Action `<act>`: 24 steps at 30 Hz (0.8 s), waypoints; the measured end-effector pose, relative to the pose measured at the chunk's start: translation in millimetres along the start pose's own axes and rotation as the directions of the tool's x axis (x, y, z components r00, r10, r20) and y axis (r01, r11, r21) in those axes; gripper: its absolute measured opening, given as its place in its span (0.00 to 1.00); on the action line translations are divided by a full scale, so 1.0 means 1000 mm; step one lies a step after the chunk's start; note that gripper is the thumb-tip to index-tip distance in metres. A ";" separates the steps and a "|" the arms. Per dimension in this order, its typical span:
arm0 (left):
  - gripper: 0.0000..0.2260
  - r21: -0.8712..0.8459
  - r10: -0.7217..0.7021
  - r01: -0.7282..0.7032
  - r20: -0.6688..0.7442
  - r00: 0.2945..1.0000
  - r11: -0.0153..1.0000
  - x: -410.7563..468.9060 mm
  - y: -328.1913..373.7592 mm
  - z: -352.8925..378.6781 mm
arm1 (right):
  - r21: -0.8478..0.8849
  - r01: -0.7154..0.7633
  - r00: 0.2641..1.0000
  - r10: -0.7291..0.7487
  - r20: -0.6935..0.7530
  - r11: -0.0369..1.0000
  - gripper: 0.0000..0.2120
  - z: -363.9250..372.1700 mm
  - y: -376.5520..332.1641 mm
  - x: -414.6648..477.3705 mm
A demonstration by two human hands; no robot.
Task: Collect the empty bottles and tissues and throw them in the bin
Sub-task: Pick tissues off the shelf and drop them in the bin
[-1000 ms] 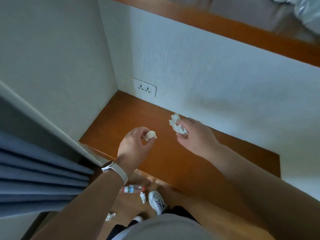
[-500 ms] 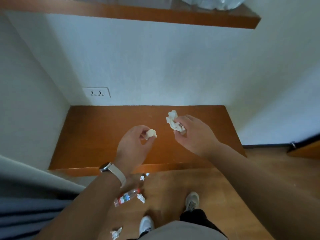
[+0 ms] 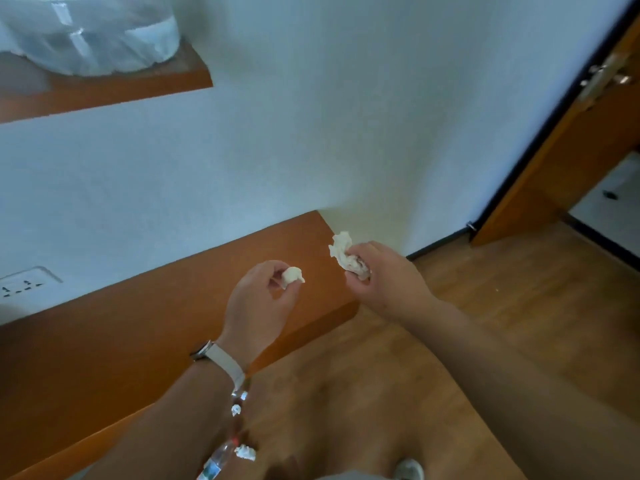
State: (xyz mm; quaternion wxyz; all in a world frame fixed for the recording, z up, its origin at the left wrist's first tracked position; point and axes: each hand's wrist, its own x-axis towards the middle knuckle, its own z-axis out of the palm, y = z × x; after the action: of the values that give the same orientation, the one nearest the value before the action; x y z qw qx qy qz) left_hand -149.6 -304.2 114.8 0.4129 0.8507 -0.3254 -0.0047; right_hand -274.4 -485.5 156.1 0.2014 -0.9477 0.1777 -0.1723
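Left hand (image 3: 259, 303) pinches a small tissue ball (image 3: 292, 275) between thumb and fingertips, above the wooden surface (image 3: 121, 334). Right hand (image 3: 388, 285) grips a larger crumpled tissue (image 3: 344, 252), fingers curled round it, near the surface's end. On the floor (image 3: 450, 323): a clear bottle (image 3: 216, 462) lying flat, a tissue scrap (image 3: 245, 452) just beside it

tissue (image 3: 245, 452) beside bottle (image 3: 216, 461) on floor (image 3: 398, 358)
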 end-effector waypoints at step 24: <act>0.05 -0.247 0.499 -0.435 0.387 0.775 0.866 0.037 0.340 0.328 | 0.150 -0.591 0.720 0.603 -0.345 0.792 0.07 -0.226 0.354 -0.187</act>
State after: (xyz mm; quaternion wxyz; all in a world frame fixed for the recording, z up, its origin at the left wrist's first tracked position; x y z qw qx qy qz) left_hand -398.0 -707.0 148.4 0.3771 0.6875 -0.6095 -0.1165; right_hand -623.4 -785.1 146.1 0.2220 -0.7857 0.5058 -0.2784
